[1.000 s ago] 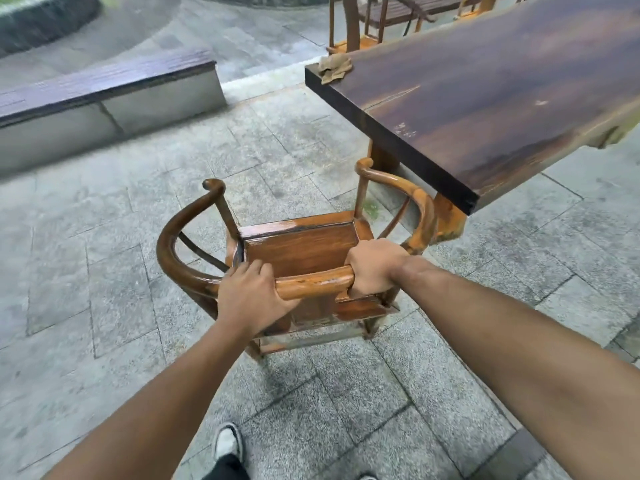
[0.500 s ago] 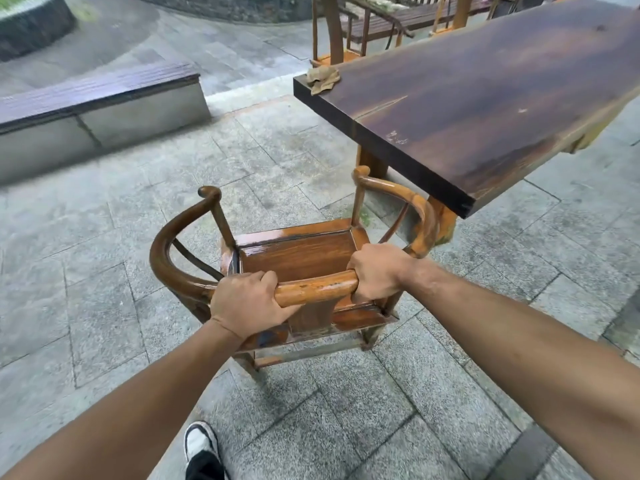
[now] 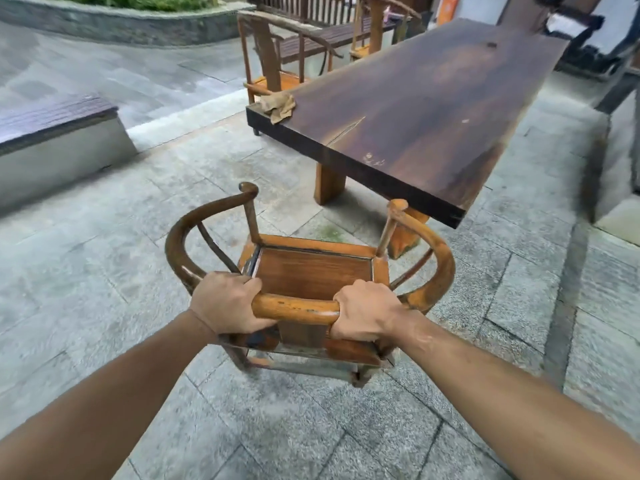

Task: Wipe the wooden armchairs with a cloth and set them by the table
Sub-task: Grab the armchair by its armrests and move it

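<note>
Gripping the curved top rail of the wooden armchair (image 3: 313, 271), the left hand (image 3: 227, 304) and right hand (image 3: 365, 315) each wrap round it. The armchair stands on grey paving near the table's (image 3: 415, 109) near end; its orange-brown seat is worn, its horseshoe rail darker. A tan cloth (image 3: 278, 105) lies crumpled on the table's far-left corner.

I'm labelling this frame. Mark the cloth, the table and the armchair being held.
cloth (image 3: 278, 105), head view, on its crumpled middle.
table (image 3: 415, 109), head view, on its bare top.
armchair (image 3: 313, 271), head view, on its seat panel.
</note>
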`<state>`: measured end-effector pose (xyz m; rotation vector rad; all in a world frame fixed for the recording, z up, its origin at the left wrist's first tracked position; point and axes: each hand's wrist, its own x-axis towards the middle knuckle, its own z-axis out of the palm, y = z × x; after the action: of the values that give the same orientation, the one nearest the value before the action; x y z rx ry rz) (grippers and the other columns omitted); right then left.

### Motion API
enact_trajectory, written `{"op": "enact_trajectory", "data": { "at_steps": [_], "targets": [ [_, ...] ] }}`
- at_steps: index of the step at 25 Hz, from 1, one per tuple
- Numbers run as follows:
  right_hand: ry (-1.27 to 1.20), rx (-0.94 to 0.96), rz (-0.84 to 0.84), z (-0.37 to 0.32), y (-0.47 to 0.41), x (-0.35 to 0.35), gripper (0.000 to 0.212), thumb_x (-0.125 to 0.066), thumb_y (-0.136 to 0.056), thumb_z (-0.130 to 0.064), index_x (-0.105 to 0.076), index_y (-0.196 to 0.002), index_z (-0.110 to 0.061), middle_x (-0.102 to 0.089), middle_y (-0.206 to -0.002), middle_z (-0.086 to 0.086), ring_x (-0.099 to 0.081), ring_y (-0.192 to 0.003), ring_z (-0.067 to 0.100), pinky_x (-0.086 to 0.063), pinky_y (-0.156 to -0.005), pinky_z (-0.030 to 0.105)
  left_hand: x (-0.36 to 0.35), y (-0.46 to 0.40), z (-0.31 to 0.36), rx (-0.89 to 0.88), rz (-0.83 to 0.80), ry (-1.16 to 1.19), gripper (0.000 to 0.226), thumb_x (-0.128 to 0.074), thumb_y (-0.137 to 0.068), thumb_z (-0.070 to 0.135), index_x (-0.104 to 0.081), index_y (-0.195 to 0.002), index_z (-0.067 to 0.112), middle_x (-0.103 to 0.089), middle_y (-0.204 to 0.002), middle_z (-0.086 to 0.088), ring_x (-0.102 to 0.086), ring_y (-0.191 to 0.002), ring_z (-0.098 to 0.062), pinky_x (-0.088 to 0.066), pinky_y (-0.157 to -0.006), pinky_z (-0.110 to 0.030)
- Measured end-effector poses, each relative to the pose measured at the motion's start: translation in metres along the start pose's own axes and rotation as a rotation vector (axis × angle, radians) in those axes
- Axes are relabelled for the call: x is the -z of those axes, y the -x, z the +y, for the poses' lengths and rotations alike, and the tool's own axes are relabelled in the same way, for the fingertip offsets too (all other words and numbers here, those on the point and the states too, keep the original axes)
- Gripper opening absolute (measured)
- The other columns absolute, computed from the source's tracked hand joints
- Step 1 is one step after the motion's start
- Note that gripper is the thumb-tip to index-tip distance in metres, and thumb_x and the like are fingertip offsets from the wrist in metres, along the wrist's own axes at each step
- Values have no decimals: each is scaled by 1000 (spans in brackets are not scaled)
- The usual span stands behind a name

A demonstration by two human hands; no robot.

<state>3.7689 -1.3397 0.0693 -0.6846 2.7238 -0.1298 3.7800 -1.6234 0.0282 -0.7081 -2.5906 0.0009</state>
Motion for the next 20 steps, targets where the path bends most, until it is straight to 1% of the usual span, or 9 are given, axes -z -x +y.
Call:
{"op": "enact_trajectory", "data": {
  "at_steps": [2,5,9,11,15,18,20],
  "targets": [
    [-40,-70,25,-30,-24,0,25,-60,-59,-48,-58,-66,-24,-59,-62,-6,-57,-56,16,-35,-51,26,-8,-4,-49,-76,-24,16,62,-61,-66,76,-61,-64,14,-58,-52,2,-58,-43,-23,-43,-45,-27],
    [-89,-168,45,-64,-59,7,28,-59,-55,-50,-59,-67,-24,-60,-64,-7,-57,-59,17,-40,-55,29,-18,-21,-110,-152,-48,46,61,-56,-66,76,-62,-66,15,-56,-51,2,-57,-42,-24,-42,-46,-26],
    [-97,-278,102,-94,-125,19,31,-57,-54,-53,-58,-67,-24,-60,-64,-8,-57,-58,16,-35,-51,27,-40,-58,-192,-233,-49,97,58,-54,-66,74,-61,-65,16,-53,-48,2,-55,-40,-25,-43,-43,-26],
    [-114,-323,119,-103,-152,27,31,-58,-56,-54,-59,-68,-25,-60,-65,-8,-57,-58,16,-35,-50,27,-50,-80,-225,-279,-36,120,58,-54,-68,73,-61,-65,16,-54,-48,2,-55,-41,-25,-44,-45,-26],
    [-107,-383,188,-118,-207,39,27,-59,-57,-50,-58,-65,-25,-59,-63,-7,-57,-56,16,-35,-49,26,-73,-118,-282,-361,-49,130,53,-61,-65,70,-57,-61,18,-54,-48,4,-54,-39,-24,-38,-46,-23],
    [-112,-429,177,-131,-233,46,26,-58,-60,-48,-60,-67,-23,-59,-62,-6,-57,-55,18,-37,-50,27,-86,-136,-310,-421,-78,143,51,-64,-63,68,-56,-62,17,-53,-47,5,-54,-39,-24,-37,-46,-23],
    [-109,-427,171,-138,-244,45,28,-57,-61,-50,-58,-68,-23,-58,-63,-7,-56,-56,17,-35,-50,27,-92,-138,-323,-445,-90,126,52,-69,-60,67,-54,-61,17,-52,-46,4,-53,-38,-24,-37,-46,-22]
  ]
}}
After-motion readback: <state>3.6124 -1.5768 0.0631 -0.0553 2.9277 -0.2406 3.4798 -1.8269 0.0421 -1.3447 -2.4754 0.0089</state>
